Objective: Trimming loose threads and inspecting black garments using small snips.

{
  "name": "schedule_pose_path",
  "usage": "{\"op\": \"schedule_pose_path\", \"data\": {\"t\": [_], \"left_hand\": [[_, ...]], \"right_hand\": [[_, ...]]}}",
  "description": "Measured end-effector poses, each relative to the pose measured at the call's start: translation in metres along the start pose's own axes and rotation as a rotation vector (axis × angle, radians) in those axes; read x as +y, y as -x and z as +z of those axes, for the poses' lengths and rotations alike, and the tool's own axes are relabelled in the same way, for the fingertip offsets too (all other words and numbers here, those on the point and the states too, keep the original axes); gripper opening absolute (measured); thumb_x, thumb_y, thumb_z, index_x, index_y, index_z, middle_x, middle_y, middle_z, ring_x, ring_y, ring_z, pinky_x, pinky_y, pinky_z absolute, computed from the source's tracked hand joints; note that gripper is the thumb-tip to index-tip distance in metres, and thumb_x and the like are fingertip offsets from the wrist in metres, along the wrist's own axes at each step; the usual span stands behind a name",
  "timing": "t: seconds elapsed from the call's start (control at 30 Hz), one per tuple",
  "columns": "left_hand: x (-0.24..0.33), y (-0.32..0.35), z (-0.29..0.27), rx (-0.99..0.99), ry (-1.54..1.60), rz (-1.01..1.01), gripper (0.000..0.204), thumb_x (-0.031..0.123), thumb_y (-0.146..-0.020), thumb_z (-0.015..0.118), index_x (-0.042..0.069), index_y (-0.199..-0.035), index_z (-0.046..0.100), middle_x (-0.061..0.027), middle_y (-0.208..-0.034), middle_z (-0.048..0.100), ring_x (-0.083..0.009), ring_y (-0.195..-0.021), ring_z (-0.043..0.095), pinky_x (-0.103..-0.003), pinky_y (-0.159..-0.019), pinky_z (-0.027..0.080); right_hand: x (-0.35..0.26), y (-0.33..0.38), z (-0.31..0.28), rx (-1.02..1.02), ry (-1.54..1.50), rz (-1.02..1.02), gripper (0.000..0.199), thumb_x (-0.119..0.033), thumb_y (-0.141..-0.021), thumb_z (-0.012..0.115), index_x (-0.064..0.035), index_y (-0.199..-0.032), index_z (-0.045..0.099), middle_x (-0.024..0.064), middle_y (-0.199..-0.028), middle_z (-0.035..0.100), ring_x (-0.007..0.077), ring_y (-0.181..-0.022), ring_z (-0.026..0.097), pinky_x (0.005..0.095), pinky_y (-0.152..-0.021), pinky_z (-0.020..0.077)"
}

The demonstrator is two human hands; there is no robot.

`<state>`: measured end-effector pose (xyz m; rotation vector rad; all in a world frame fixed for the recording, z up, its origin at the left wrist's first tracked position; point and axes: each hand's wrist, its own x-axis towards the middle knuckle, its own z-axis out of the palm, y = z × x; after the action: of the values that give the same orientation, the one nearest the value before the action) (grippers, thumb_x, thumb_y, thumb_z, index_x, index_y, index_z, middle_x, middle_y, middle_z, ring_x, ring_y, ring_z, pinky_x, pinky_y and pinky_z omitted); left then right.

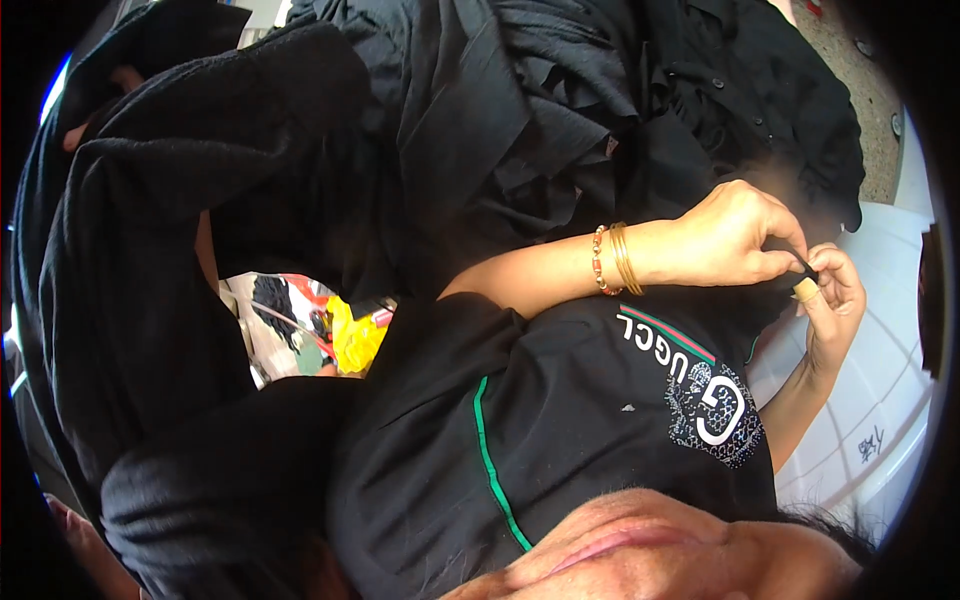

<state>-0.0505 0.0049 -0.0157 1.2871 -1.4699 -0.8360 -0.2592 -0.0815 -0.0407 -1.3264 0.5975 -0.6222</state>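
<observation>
My left hand, with gold and beaded bracelets on its wrist, reaches across my chest to the right. Its fingertips pinch a small edge of black cloth. My right hand comes up from the lower right and meets it at the same spot, pinching that cloth too. A tan cover sits on one right fingertip. Below both hands lies my black shirt with a green stripe and a white printed patch. What the pinched piece belongs to is hard to tell.
A heap of black garments fills the top of the view. More black cloth hangs at the left. A white lined surface lies at the right, speckled floor above it. Yellow and red things show through a gap.
</observation>
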Motion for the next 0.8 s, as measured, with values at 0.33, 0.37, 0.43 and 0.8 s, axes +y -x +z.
{"op": "schedule_pose_path", "data": {"t": [0.33,0.37,0.43,0.8], "left_hand": [[0.009,-0.003,0.0,0.06,-0.063,0.053,0.013,0.0,-0.079,0.072,0.003,-0.092,0.072,-0.0103,-0.08,0.07,-0.0209,-0.071,0.068,-0.029,-0.061,0.052],[0.009,-0.003,0.002,0.079,-0.073,0.061,0.013,-0.001,-0.079,0.071,0.003,-0.092,0.072,-0.0104,-0.08,0.07,-0.0211,-0.071,0.068,-0.029,-0.061,0.053],[0.008,-0.007,0.005,0.105,-0.103,0.072,0.014,-0.002,-0.08,0.071,0.003,-0.093,0.072,-0.011,-0.08,0.069,-0.0218,-0.072,0.069,-0.03,-0.063,0.053],[-0.004,-0.015,-0.009,0.172,-0.471,0.511,0.024,-0.003,-0.072,0.072,0.007,-0.094,0.069,-0.0046,-0.083,0.07,-0.021,-0.073,0.07,-0.03,-0.062,0.056]], "right_hand": [[0.004,0.003,0.022,0.111,-0.199,-0.032,0.015,0.002,-0.084,0.066,0.0007,-0.097,0.057,0.0059,-0.097,0.054,0.0066,-0.077,0.056,0.0167,-0.057,0.0504],[0.002,0.003,0.026,0.139,-0.19,-0.042,0.014,0.003,-0.085,0.065,0.001,-0.097,0.057,0.0058,-0.096,0.054,0.0066,-0.076,0.056,0.0171,-0.058,0.0506],[-0.001,0.004,0.032,0.224,-0.18,-0.059,0.01,0.004,-0.087,0.063,0.0018,-0.096,0.059,0.0063,-0.096,0.057,0.0071,-0.073,0.057,0.0186,-0.059,0.0503],[0.005,-0.006,0.05,0.302,-0.072,-0.19,0.016,0.011,-0.083,0.066,0.004,-0.097,0.062,0.0077,-0.096,0.061,0.0099,-0.077,0.06,0.0202,-0.062,0.0502]]}}
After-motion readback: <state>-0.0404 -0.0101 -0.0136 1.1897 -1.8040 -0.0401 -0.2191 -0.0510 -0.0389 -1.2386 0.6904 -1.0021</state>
